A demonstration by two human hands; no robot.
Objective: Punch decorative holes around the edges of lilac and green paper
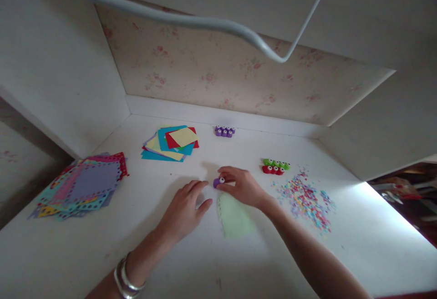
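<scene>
My right hand (241,185) pinches a small purple paper punch (218,182) on the white table (102,244), at the top edge of a pale green paper sheet (235,217). The sheet's left edge shows a row of punched notches. My left hand (186,208) lies flat on the table just left of the sheet, fingers stretched toward the punch, holding nothing. A silver bracelet (125,281) sits on my left wrist.
A stack of punched coloured sheets (82,185) lies at the left. Unpunched coloured sheets (170,143) are stacked behind. Several purple punches (224,131) stand at the back; green and red punches (276,166) sit right. Confetti scraps (305,198) are scattered right. A white cable (205,22) hangs overhead.
</scene>
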